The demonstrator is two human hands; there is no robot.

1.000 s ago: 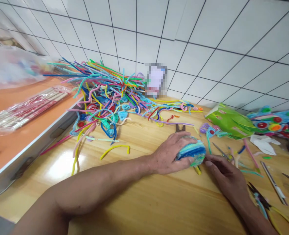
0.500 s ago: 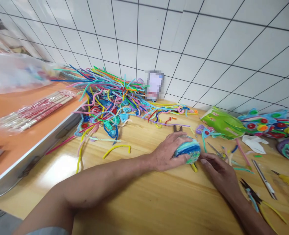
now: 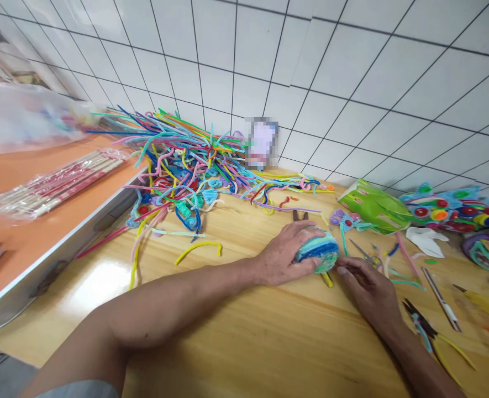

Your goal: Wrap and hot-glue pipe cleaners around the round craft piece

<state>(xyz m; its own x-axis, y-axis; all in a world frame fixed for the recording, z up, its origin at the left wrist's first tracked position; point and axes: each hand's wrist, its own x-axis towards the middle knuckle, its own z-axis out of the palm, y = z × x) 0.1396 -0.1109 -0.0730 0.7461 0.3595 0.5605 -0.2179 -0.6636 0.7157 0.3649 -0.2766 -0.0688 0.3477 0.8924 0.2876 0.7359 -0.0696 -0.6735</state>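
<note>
My left hand (image 3: 283,254) is wrapped round a rounded piece of blue, turquoise and green pipe cleaners (image 3: 322,251), gripping it from the left. Close at its right edge, my right hand (image 3: 366,282) has thumb and forefinger pinched together; whatever lies between those fingertips is too small to make out. Under the piece a pair of pliers lies on the wooden table, its dark jaws (image 3: 300,216) showing behind my left hand and a yellow handle (image 3: 327,280) in front.
A tangled heap of pipe cleaners (image 3: 194,160) covers the back left. Pliers with yellow handles (image 3: 435,334), a craft knife (image 3: 442,298) and scissors (image 3: 364,254) lie at right. Behind them are a green packet (image 3: 372,207) and finished colourful pieces (image 3: 438,207). A blurred phone (image 3: 261,143) leans on the wall.
The view has shifted slightly, so objects on the right sit a little further left. Both hands keep nearly the same pose around the pipe-cleaner piece.
</note>
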